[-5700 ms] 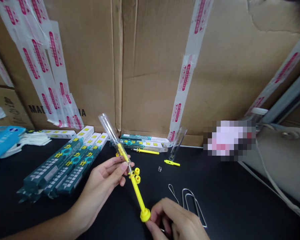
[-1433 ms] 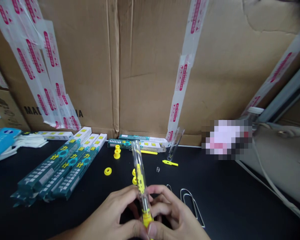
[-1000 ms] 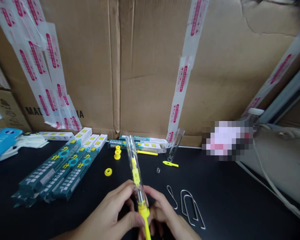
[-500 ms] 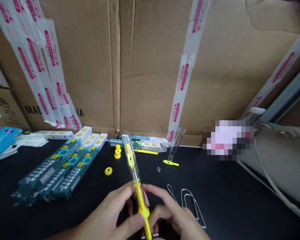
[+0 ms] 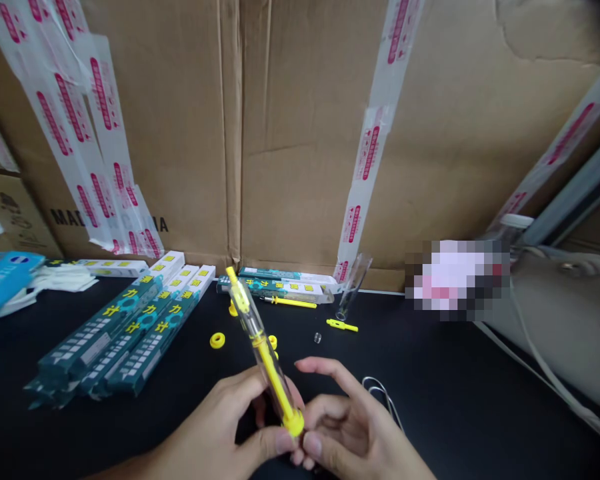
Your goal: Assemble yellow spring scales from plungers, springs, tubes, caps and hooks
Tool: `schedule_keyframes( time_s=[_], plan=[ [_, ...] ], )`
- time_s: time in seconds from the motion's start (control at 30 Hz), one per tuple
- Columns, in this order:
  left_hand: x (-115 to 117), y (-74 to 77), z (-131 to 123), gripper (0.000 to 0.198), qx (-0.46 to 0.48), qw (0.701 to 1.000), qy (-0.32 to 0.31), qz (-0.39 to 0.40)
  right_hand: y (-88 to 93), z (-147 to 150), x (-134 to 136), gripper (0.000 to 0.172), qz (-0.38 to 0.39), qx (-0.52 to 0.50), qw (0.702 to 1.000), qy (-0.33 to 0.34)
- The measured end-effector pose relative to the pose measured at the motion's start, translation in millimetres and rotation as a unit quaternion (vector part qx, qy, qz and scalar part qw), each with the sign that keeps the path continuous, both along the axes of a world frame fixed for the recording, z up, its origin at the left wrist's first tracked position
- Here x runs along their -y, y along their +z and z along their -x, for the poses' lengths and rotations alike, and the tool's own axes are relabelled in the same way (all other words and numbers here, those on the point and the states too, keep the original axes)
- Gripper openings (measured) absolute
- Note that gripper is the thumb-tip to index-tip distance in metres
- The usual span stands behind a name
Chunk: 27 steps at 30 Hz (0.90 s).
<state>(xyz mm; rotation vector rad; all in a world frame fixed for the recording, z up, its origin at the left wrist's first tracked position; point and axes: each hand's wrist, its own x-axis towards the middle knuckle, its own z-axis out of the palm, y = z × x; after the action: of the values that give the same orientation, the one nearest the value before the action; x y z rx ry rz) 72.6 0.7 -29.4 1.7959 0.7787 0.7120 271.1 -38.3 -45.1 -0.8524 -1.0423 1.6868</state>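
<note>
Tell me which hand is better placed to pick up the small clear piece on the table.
Right, probably: the right hand is open and on the same side as the small clear piece, while the left hand is wrapped around the clear tube holding the yellow rod.

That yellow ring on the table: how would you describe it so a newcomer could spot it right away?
Look at the black table below the taped cardboard wall. Right beside the row of long dark green boxes, a flat yellow ring lies on its own. Unlike the yellow pieces farther back, it sits apart, its hole facing up.
</note>
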Motion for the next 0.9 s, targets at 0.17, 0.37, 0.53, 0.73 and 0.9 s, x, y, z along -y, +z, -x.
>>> schedule_keyframes(
  time_s=[0.17, 0.37, 0.53, 0.73, 0.9],
  plan=[
    [-6, -3.3, -2, 0.021, 0.079, 0.988, -0.014, 0.134, -9.5, -2, -5, 0.059, -0.011, -0.024, 1.0, 0.013],
    [-8, -6.3, 0, 0.018, 0.077, 0.989, -0.009, 0.129, -8.3, 0, -7, 0.059, -0.001, 0.005, 1.0, -0.029],
    [-2, -7.8, 6, 0.026, 0.013, 0.999, 0.0, 0.043, -13.2, 4, -4, 0.06, -0.032, 0.038, 0.998, -0.045],
    [4, -3.0, 10, 0.036, -0.056, 0.998, -0.009, 0.0, -8.6, 2, -1, 0.064, -0.069, 0.027, 0.997, -0.004],
    [6, 7.9, 6, 0.024, -0.077, 0.995, -0.03, -0.05, 7.8, -9, -3, 0.065, -0.121, 0.06, 0.991, -0.009]
  ],
)
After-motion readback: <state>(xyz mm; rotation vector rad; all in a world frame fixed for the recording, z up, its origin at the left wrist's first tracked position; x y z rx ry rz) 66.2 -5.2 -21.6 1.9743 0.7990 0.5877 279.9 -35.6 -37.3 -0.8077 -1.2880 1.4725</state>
